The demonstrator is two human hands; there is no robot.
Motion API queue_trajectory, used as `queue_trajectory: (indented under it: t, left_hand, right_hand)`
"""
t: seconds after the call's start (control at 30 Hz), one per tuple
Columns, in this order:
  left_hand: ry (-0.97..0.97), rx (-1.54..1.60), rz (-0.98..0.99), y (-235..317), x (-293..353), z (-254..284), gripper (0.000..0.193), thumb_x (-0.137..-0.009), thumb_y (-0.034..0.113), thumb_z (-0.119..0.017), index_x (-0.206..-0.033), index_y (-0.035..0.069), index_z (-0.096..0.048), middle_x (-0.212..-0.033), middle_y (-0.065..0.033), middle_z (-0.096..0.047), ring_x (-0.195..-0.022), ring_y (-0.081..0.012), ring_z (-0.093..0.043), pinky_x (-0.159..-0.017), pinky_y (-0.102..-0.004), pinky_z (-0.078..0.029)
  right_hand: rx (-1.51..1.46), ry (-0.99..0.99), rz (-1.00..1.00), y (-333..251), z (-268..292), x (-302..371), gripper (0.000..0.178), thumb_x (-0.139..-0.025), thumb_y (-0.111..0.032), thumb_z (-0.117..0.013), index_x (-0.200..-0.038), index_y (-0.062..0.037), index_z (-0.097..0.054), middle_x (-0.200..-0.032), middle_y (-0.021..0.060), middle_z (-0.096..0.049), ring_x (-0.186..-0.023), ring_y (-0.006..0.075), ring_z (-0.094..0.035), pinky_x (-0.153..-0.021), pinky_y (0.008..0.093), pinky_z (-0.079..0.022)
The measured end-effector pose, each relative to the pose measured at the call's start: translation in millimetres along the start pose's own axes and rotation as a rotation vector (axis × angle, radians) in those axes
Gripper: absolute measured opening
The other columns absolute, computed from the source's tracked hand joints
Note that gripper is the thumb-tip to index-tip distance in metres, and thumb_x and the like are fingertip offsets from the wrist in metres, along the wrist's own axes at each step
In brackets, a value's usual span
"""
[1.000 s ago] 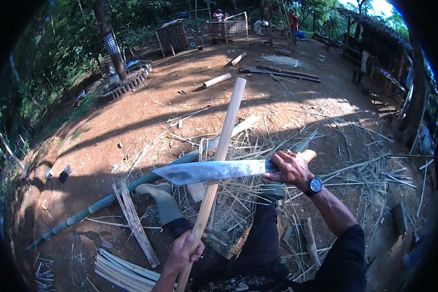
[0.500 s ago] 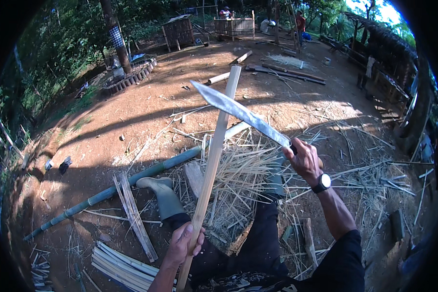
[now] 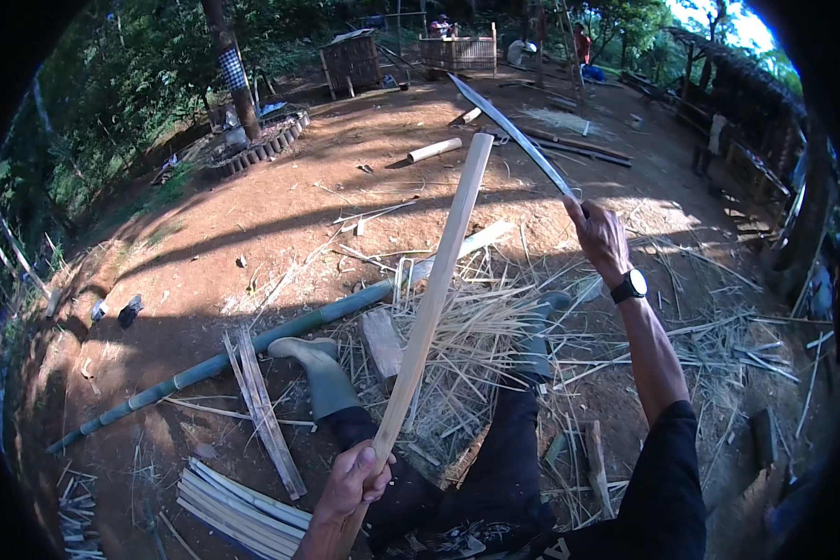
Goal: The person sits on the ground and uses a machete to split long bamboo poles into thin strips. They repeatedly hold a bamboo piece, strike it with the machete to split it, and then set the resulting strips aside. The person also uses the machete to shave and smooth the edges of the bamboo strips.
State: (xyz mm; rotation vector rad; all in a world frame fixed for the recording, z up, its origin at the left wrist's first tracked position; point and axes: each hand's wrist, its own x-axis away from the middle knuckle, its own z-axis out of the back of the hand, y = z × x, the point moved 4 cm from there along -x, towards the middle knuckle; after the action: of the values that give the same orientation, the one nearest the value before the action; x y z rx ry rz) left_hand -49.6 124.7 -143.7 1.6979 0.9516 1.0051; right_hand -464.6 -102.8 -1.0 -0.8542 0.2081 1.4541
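Observation:
My left hand is closed round the lower part of a long pale bamboo slat, which slants up and away from me. In my right hand, a machete is raised, its long blade pointing up and forward to the left. The blade is apart from the slat, beyond and to the right of its top end. My fingers cover most of the machete's handle. Between my boots, a heap of thin bamboo shavings spreads over the ground beside a short wooden block.
A green bamboo pole lies across the left side. Split slats are stacked near my left arm, by a weathered split plank. Short logs lie ahead. Several people are at the far end, near a woven bamboo enclosure.
My right hand has lifted the machete up and forward, away from the slat it crossed before. The slat's upper end has shifted right.

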Motion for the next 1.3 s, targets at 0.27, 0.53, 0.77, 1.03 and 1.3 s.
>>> queue_trajectory:
  t: [0.27,0.53,0.77,1.03,1.3]
  left_hand:
    - [0.085,-0.085,-0.065,9.0,-13.9,-0.6,0.052,-0.098,0.051,-0.041,-0.101,0.0,-0.051,-0.062,-0.0018,-0.044,-0.043,-0.0053,-0.037,-0.039,-0.0201,-0.032]
    - [0.187,-0.279,-0.086,13.8,-4.4,-8.3,0.052,-0.1,0.047,-0.038,-0.102,-0.002,-0.053,-0.062,-0.001,-0.046,-0.046,-0.0053,-0.04,-0.041,-0.0204,-0.032]
    - [0.14,-0.23,-0.075,3.7,-1.0,-7.3,0.052,-0.099,0.05,-0.039,-0.101,-0.001,-0.05,-0.062,-0.0018,-0.044,-0.044,-0.0054,-0.038,-0.04,-0.0204,-0.032]
    - [0.134,-0.265,-0.08,-2.7,3.7,-1.5,0.051,-0.1,0.048,-0.038,-0.1,-0.002,-0.05,-0.062,-0.0019,-0.045,-0.044,-0.0053,-0.038,-0.039,-0.0206,-0.032]
    - [0.111,-0.268,-0.078,1.9,-12.9,-11.6,0.049,-0.101,0.045,-0.038,-0.099,-0.002,-0.05,-0.063,-0.0017,-0.045,-0.044,-0.0052,-0.038,-0.039,-0.0205,-0.032]
  right_hand:
    - [-0.128,-0.059,0.41,-47.4,-6.6,96.5,0.052,-0.086,-0.054,-0.06,-0.075,-0.0033,-0.056,-0.062,0.012,-0.056,-0.053,0.029,-0.058,-0.048,0.0397,-0.045]
    - [-0.043,-0.129,0.584,-61.3,-11.7,96.2,0.052,-0.082,-0.057,-0.062,-0.079,-0.0055,-0.057,-0.065,0.0087,-0.058,-0.056,0.028,-0.063,-0.048,0.0373,-0.049]
    - [0.011,-0.173,0.556,-55.4,-14.3,98.6,0.049,-0.083,-0.054,-0.064,-0.08,-0.0051,-0.057,-0.071,0.0099,-0.061,-0.062,0.0285,-0.063,-0.051,0.0401,-0.05]
    - [-0.017,-0.101,0.387,-33.7,-11.5,66.2,0.044,-0.085,-0.048,-0.062,-0.079,-0.0044,-0.058,-0.068,0.0158,-0.062,-0.061,0.034,-0.062,-0.055,0.0431,-0.048]
    - [-0.01,-0.151,0.283,-20.1,-22.9,46.0,0.056,-0.084,-0.061,-0.057,-0.076,-0.0056,-0.058,-0.062,0.0151,-0.061,-0.056,0.0334,-0.061,-0.049,0.0438,-0.047]
